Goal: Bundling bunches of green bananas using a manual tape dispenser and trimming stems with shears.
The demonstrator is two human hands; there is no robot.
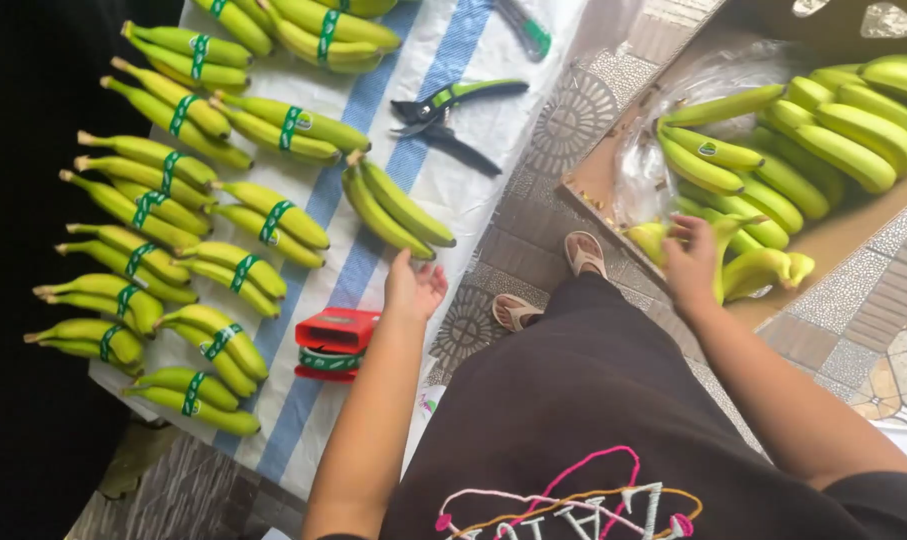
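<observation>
Just one head-worn view, looked steeply down from close above, slightly tilted, took in sheet (443,190) on left, box (843,235) on right.

The floor (543,215) is laid with grey and beige tiles in ornate round and square patterns, and it shows between the two work areas and along the right edge. A white woven sheet (443,180) with blue stripes covers the ground on the left, its near edge ending over dark stone. Beyond the sheet's left edge all lies in deep shadow, while soft, even daylight falls elsewhere.
</observation>
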